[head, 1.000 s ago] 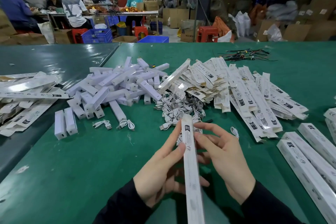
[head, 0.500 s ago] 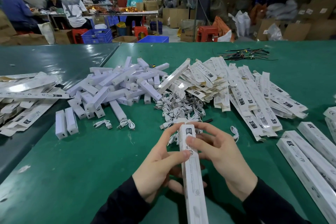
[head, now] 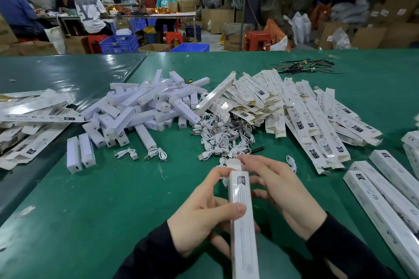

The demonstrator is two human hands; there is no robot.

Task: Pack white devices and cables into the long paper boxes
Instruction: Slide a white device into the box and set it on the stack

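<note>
A long white paper box [head: 243, 229] points away from me over the green table. My left hand [head: 204, 215] grips it, thumb across its top and fingers curled underneath. My right hand [head: 283, 190] pinches the flap at the box's far end, fingertips at the opening. Behind lie a heap of white devices [head: 145, 106], a tangle of white cables [head: 224, 138] and a fan of flat unfolded boxes [head: 294, 108].
Closed long boxes [head: 385, 192] lie in a row at the right. More flat boxes [head: 29, 118] lie at the left. Two devices [head: 79, 152] and two loose cables [head: 140, 154] sit in front of the heap. Coloured wires [head: 301, 67] lie at the back.
The box has slid toward me between my hands. My right fingers moved from its side to the far-end flap; my left thumb moved down across its top.
</note>
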